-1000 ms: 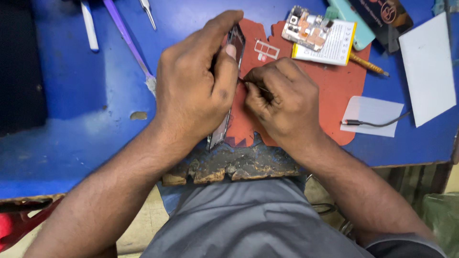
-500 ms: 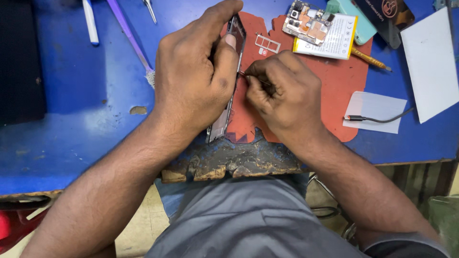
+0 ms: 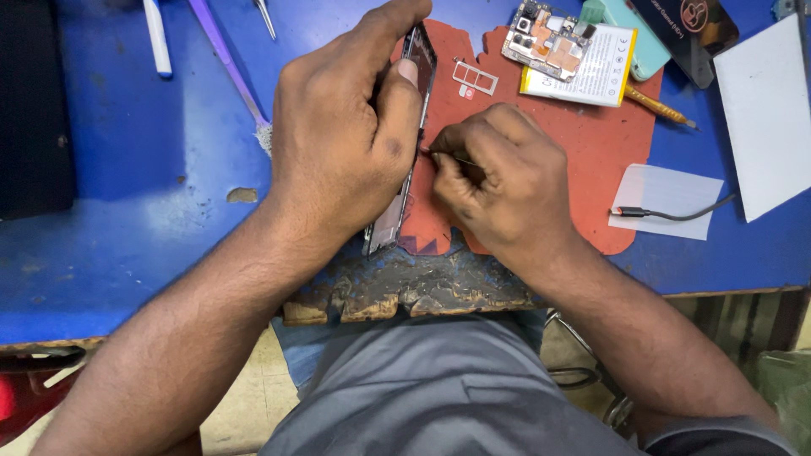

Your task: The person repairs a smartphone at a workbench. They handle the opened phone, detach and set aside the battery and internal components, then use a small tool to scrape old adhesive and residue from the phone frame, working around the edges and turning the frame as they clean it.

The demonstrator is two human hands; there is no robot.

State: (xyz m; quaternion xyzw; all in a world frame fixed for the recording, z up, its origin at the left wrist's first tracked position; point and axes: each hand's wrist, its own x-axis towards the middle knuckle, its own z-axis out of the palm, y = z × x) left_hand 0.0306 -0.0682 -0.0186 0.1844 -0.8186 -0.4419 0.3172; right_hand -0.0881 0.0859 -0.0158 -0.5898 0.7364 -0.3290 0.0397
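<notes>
My left hand point(image 3: 342, 139) grips a phone frame point(image 3: 420, 52) standing on its long edge over a red work mat point(image 3: 591, 152). The phone's lower end point(image 3: 384, 232) shows below my palm. My right hand point(image 3: 503, 181) is closed around a thin metal tool point(image 3: 448, 156) whose tip touches the phone's side edge. Most of the phone is hidden behind my left hand.
A circuit board point(image 3: 547, 38) lies on a white-and-yellow battery point(image 3: 596, 76) at the back. Near it are a SIM tray point(image 3: 473, 78), a pencil-like tool point(image 3: 663, 108), a cable point(image 3: 667, 214) on white paper, a purple spudger point(image 3: 228, 67) and a white card point(image 3: 764, 110). The blue table's front edge point(image 3: 405, 295) is chipped.
The view has shifted slightly; both hands stay on the phone, and my right hand with the tool has moved a little along the phone's edge.
</notes>
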